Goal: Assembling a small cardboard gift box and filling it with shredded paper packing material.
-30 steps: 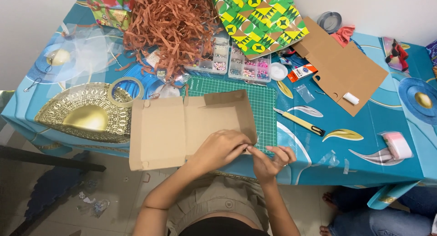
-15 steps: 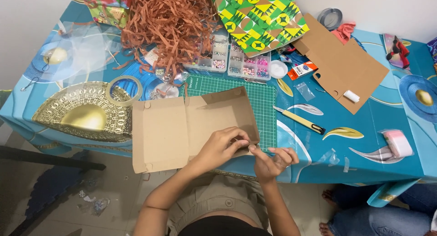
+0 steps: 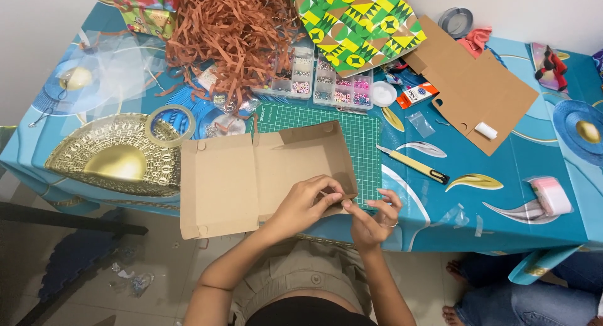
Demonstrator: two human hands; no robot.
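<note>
— While my left hand pinches the cardboard box corner on the green mat, my right hand, fingers curled, touches the flap.

— I think it needs firm pressing along the fold.

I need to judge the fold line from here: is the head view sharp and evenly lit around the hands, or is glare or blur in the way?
Head view: soft, even light; the cardboard box is sharp, left hand and right hand barely blurred; glare only on the gold tray; slight wide-angle bend at the table edges.
</note>
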